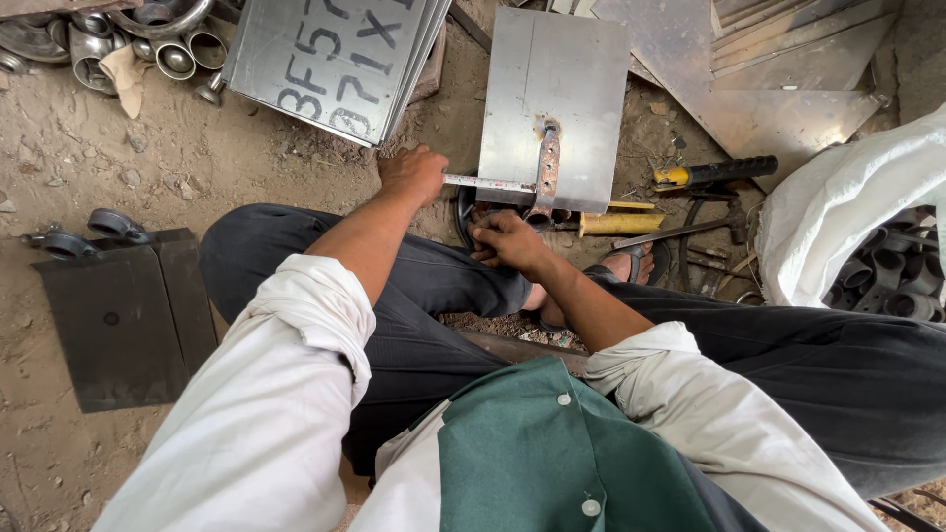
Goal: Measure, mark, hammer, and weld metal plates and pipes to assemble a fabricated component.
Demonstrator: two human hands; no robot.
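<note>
- Green vest (562, 463) and white sleeves (266, 414) fill the bottom of the view; the person sits low over dirt ground (118, 158), knees apart in dark trousers.
- Left hand (412, 172) is clenched around the near end of a thin metal rod (488, 183), which runs level to the right across the near edge of a bent steel sheet (552, 99).
- Right hand (507, 241) is curled, fingers down, just under that edge beside a rusty upright bracket (547, 167); what it grips is hidden, so I cannot tell.
- Both forearms reach forward between the knees, the left nearly straight, the right bent at the wrist.
- To do this well, I judge the rod should stay flat against the sheet's edge, with the left hand steady while the right works close to the bracket.
- Right of the sheet lie a yellow-and-black handled tool (714, 174) and a yellow bar (621, 223); a sandalled foot (631, 264) rests near them.
- Farther off: a white sack (847, 197) of dark pipe pieces, shiny pipe elbows (172, 49), a lettered metal plate (330, 59) and dark plates (123, 315).
</note>
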